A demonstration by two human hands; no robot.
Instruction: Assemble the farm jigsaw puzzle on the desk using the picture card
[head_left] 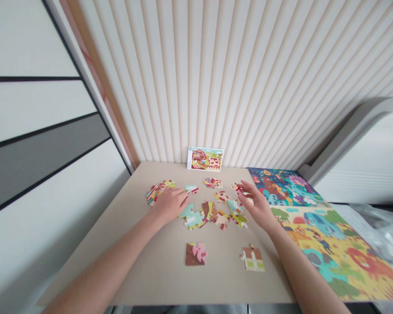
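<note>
"The right hand (257, 207) has its thumb and fingers parted about some red-and-white jigsaw pieces (237, 189). Is it gripping one?"

"I can't tell from here; the fingertips are too close to them. The left hand (170, 203) is palm down, fingers bent, at the inner side of a heap (154, 192), and I can't say whether it grasps anything."

"What's nearest us?"

"Two separate pieces on the beige table (170, 279): a pink-and-brown piece (196, 254) and, well apart to its right, a white-fence piece (253, 258)."

"And on the right?"

"Two assembled puzzles, near one with the other behind: the safari puzzle (363, 261), its left edge partly blocked by the right forearm, then the dark-blue puzzle (280, 187)."

"Between the hands?"

"One loose cluster (209, 210), overlapping too much to count. One pale-blue-and-red piece (191, 189) is just beyond the left fingertips."

"The heap?"

"One, partly hidden by that hand; I can't count its layers. Farther back sits one small group (212, 182)."

"Beyond that?"

"One farm picture card (205, 158), upright at the table's back, before the ribbed wall (203, 87)."
</note>
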